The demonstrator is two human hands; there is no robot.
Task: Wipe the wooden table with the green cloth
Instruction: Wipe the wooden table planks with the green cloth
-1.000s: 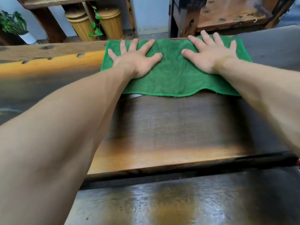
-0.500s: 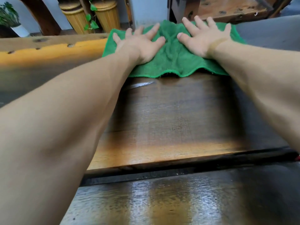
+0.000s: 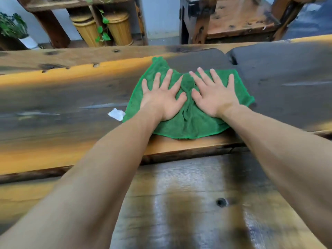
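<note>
Two hands press flat on one green cloth [image 3: 190,121]; the left hand [image 3: 162,100] and right hand [image 3: 213,97] lie side by side, fingers straight and spread, thumbs nearly meeting over a bunched ridge of fabric; the cloth rests on the counter [image 3: 62,97]; one white scrap [image 3: 116,114] lies just left of the left hand; two yellow bins [image 3: 106,28] stand well beyond the fingertips.

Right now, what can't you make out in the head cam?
- Table under the green cloth: covered, so whether it is wiped clean cannot be told.
- Cloth under the left hand and right hand: hidden by the flat palms.
- White scrap beside the cloth: too small and blurred to tell what it is.
- Plant: cut off by the left edge.
</note>
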